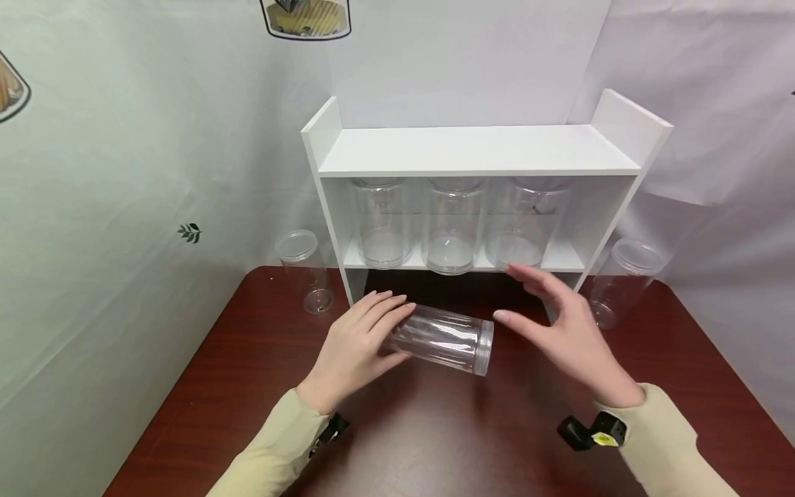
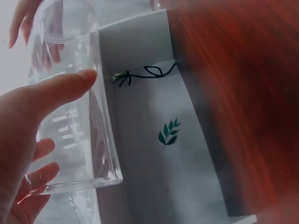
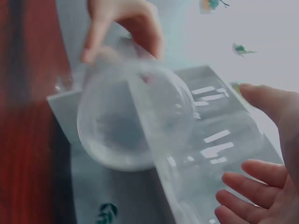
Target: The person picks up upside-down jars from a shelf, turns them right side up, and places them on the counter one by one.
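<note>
My left hand grips a clear plastic jar near its base, thumb on the near side and fingers over the far side. The jar is tipped on its side above the table, its lid toward the right. In the right wrist view the round lid faces the camera. Just right of the lid, my right hand is held with thumb and fingers spread apart, nothing between them. Behind it, three clear jars, left, middle and right, stand in a white shelf unit.
One lidded clear jar stands on the dark red table left of the shelf unit, another right of it. White patterned sheeting hangs behind and beside the table. The unit's top board has raised side panels.
</note>
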The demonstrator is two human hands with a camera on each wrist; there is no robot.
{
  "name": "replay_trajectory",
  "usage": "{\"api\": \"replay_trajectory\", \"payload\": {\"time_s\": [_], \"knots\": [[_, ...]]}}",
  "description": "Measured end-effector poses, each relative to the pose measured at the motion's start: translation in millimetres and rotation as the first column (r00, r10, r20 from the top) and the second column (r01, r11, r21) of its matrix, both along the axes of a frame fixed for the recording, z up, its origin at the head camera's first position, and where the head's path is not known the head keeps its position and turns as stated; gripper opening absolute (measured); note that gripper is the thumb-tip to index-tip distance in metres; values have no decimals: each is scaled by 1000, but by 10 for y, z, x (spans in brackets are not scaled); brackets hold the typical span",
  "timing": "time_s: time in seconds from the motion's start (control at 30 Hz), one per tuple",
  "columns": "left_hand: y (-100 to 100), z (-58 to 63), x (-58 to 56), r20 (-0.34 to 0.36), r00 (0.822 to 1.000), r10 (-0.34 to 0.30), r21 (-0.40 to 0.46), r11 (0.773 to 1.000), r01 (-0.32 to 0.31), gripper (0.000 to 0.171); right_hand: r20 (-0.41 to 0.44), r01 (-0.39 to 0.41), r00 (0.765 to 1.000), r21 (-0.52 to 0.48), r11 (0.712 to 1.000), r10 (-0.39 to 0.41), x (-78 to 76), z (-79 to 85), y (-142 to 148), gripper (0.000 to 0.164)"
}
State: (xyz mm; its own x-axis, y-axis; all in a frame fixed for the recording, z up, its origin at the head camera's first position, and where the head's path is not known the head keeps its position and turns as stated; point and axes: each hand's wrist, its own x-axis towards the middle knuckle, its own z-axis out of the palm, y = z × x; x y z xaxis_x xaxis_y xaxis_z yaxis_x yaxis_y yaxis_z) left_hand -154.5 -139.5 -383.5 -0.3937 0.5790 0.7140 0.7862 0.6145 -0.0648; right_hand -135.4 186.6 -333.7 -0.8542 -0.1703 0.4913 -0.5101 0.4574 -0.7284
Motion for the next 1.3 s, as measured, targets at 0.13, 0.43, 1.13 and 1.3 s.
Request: {"api": "replay_trajectory", "payload": {"time_s": [0.13, 0.43, 1.13, 1.3], "knots": [[-88, -78, 23, 49, 999, 20, 75, 997, -24, 78, -10, 92, 996, -55, 994, -92, 6, 91, 128, 64], [-314, -191, 84, 155, 987, 44, 288, 954, -88, 84, -12, 217, 972, -342, 914, -236, -33, 217, 401, 62], [-752, -23, 157, 178, 970, 164, 766, 596, -241, 70, 189, 360, 930, -638, 681, -315, -409, 90, 778, 62], [-868, 75, 141, 172, 961, 215, 802, 536, -263, 65, 223, 358, 934, -633, 687, -281, -481, 25, 773, 61]]}}
